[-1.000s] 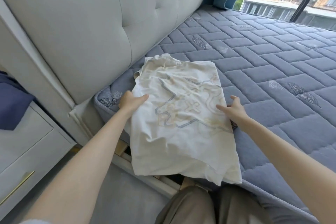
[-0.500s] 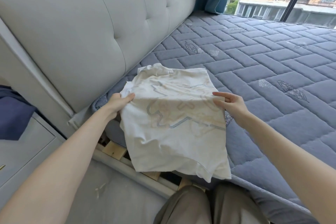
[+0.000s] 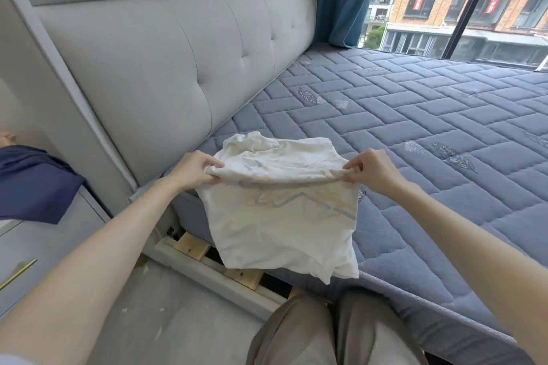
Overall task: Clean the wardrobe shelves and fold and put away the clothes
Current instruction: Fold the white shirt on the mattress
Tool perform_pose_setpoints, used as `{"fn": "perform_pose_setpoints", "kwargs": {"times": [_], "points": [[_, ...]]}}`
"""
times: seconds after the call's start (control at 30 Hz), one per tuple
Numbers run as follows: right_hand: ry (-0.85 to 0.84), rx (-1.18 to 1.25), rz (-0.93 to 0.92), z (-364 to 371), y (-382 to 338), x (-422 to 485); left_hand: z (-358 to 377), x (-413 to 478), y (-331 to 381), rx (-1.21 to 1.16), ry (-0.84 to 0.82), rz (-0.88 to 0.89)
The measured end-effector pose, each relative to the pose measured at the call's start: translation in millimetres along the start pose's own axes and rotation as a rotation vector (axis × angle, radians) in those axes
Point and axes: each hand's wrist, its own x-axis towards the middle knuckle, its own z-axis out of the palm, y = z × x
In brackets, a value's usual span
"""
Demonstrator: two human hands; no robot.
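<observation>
The white shirt (image 3: pixel 281 216) is pinched at its two side edges, midway along its length: one edge is gripped by the left hand (image 3: pixel 195 169), the other by the right hand (image 3: pixel 370 170), with fingers and thumb of each curled round the cloth. A second ago both hands were laid flat on the sides of the shirt as it was spread out; now the cloth is gathered and raised into a ridge stretched between them. The far half, with the collar, is left lying on the quilted blue mattress (image 3: pixel 415 115), near the padded headboard (image 3: pixel 166 68), while the near half is let hang over the mattress edge, above the exposed wooden slats (image 3: pixel 189 244). From this a crosswise fold is judged to be just begun; it is not yet laid down, and nothing is yet put away. A navy cloth (image 3: pixel 32 184) is seen draped on the grey drawer unit (image 3: pixel 44 246) at the left
</observation>
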Motion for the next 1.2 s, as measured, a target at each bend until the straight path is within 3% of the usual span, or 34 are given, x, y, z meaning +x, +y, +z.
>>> {"fn": "perform_pose_setpoints", "kwargs": {"times": [0.2,0.33,0.53,0.8,0.93,1.2], "points": [[0.198,-0.019,0.002,-42,-15,-18,-36,-15,54,0.2,0.323,0.041],[0.443,0.146,-0.083,-74,-22,-19,-69,-10,87,0.239,0.471,0.106],[0.579,0.276,-0.072,-124,-38,-25,-97,-6,140,0.071,0.593,0.216],[0.867,0.367,-0.115,-155,-19,-66,-89,-28,189,-0.427,0.495,0.357],[0.857,0.401,-0.056,-152,1,-72,-62,-23,198,-0.5,0.488,0.293],[0.51,0.261,0.323,-77,98,-32,44,45,146,-0.261,0.183,0.084]]}}
